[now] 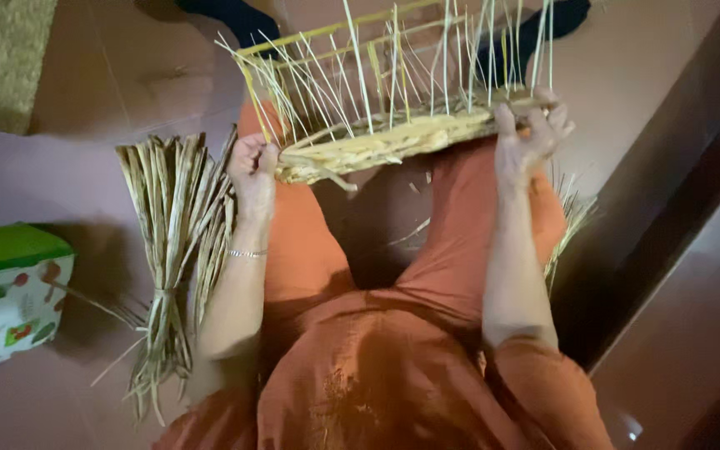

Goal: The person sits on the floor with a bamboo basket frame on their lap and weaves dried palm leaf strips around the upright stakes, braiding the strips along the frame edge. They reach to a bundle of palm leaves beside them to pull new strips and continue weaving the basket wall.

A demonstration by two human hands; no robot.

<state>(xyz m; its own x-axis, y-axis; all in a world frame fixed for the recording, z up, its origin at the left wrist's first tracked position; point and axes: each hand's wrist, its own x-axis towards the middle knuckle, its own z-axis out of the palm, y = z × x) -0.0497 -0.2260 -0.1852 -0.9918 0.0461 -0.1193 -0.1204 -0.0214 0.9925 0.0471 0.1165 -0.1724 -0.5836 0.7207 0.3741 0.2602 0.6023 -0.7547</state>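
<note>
— So, what's nearest?
— A tied reed bundle (172, 242) lower left, with a green-lidded printed box (6, 292) at the left edge.
— And the hands?
— Mid-frame, the left hand (253, 171) and right hand (527, 137) each clamp an end of the half-woven basket (385, 142), its stakes reaching the upper edge.

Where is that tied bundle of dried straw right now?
In the head view, the tied bundle of dried straw lies on the floor at the person's left, beside the left hand and right of the green-lidded patterned box.
</note>
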